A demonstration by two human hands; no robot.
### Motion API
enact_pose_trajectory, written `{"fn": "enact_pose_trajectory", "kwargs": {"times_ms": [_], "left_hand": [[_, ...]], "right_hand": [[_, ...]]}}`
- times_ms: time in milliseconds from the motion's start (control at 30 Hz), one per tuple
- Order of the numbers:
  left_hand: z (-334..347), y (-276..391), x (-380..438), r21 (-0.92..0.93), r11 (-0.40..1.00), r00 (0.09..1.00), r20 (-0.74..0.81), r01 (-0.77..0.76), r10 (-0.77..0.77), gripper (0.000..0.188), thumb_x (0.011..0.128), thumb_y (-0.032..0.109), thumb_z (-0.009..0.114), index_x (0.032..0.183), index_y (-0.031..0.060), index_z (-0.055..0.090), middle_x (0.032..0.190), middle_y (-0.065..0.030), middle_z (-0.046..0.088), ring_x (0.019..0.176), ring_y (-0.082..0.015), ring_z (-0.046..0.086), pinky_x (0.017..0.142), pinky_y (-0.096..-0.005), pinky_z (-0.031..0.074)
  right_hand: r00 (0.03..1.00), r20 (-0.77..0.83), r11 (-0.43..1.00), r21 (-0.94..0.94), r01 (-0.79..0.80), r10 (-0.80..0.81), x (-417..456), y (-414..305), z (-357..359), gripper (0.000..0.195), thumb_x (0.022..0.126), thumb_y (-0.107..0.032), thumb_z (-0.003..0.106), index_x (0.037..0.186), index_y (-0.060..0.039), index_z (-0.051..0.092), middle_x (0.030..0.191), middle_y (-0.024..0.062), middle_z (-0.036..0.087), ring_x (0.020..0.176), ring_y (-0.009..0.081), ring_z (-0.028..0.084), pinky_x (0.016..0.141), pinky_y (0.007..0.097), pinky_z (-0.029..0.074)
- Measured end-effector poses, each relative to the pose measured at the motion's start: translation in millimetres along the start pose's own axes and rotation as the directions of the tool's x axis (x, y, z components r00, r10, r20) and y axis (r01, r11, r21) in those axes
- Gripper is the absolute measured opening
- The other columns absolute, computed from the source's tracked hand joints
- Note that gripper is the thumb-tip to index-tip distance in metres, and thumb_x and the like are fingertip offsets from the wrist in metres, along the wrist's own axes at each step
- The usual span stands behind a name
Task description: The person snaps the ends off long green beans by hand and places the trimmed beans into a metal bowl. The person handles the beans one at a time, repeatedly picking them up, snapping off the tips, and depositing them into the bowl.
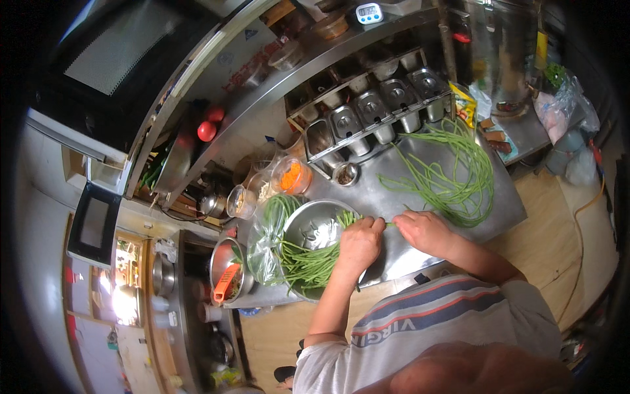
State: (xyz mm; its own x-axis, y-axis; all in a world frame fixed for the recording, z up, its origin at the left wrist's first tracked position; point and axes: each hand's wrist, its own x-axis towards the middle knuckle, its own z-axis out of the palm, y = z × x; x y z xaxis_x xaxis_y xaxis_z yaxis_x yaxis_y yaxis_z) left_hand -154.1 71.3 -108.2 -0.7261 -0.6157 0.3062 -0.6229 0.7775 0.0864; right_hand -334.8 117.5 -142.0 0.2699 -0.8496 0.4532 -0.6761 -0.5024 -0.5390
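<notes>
My left hand (363, 239) grips long green beans at the right rim of a stainless steel bowl (291, 219). Cut long beans (312, 263) lie in that bowl and hang over its near side. My right hand (424, 234), a short way to the right, pinches a green bean whose short length (390, 224) shows between both hands. Beyond my right hand, a loose heap of whole long beans (467, 172) spreads over the steel table (408, 258). The fingertips of both hands are partly hidden.
Left of the bowl are a clear plastic bag of long beans (266, 236) and a smaller steel bowl (216, 261) holding an orange-handled peeler or grater (227, 283). Plastic tubs, one with shredded carrot (291, 177), stand behind. A rack of lidded steel pans (371, 108) lines the back.
</notes>
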Motion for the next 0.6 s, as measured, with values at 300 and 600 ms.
{"fn": "enact_pose_trajectory", "kwargs": {"times_ms": [300,600], "left_hand": [[14,5,-2,0.008,0.988,0.979,0.133,0.153,-0.152,0.008,0.080,0.012,0.051,0.077,0.0047,0.052,0.070,-0.0127,0.056,0.065,-0.0313,0.058,0.057,-0.0394,0.046],[46,18,-2,-0.119,0.976,0.981,0.077,0.184,-0.175,0.009,0.083,0.012,0.050,0.084,0.0040,0.053,0.073,-0.0172,0.057,0.067,-0.0368,0.057,0.057,-0.0442,0.045]], "right_hand": [[0.988,0.006,0.986,0.075,-0.152,0.152,-12,13,28,0.018,0.081,-0.011,0.053,0.096,-0.0022,0.051,0.086,0.0148,0.054,0.076,0.0332,0.057,0.067,0.0415,0.047],[0.991,0.016,0.989,-0.073,-0.130,0.132,-19,17,39,0.012,0.079,-0.012,0.048,0.084,-0.0024,0.052,0.078,0.0139,0.058,0.071,0.0308,0.060,0.062,0.0407,0.048]]}}
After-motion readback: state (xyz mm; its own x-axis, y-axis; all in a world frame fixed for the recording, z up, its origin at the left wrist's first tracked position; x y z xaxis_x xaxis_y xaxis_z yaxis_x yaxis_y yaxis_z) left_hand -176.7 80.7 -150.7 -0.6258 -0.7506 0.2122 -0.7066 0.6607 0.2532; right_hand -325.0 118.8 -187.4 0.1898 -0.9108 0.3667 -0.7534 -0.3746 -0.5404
